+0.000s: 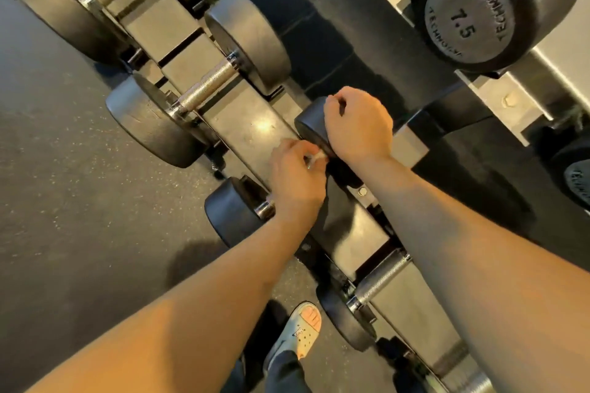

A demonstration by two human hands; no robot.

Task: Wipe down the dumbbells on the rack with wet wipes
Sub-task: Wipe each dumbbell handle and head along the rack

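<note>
A small black dumbbell (234, 212) lies across the lower rack rail (252, 124) in the middle of the view. My left hand (295, 180) is curled over its handle and pinches a bit of white wet wipe (314, 159); only a sliver of the wipe shows between the fingers. The handle is hidden under that hand except for a chrome collar near the front head. My right hand (357, 126) is curled over the top of the dumbbell's far head (308, 129) and grips it.
A larger dumbbell (199, 81) sits just left on the same rail, with bigger ones beyond it. A dumbbell marked 7.5 (472, 14) rests on the upper tier at top right. Another dumbbell (378, 284) lies at lower right. My sandalled foot (300, 330) stands on the dark rubber floor (64, 201).
</note>
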